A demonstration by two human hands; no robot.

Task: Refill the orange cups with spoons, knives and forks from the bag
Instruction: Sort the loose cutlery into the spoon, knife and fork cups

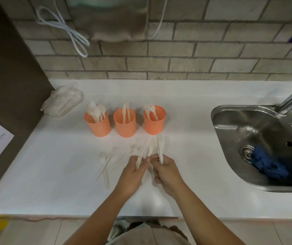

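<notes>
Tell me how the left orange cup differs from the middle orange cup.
The left cup holds spoons; the middle cup holds knives. The left cup is crowded, with several spoons bunched above its rim; the middle cup has only two knives. Both are orange, perforated and upright on the white counter.

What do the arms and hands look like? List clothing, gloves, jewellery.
Left hand and right hand are bare, no gloves. Left forearm and right forearm are uncovered, no sleeve in view. No watch or bracelet shows at either wrist; rings are too blurred to tell.
</notes>
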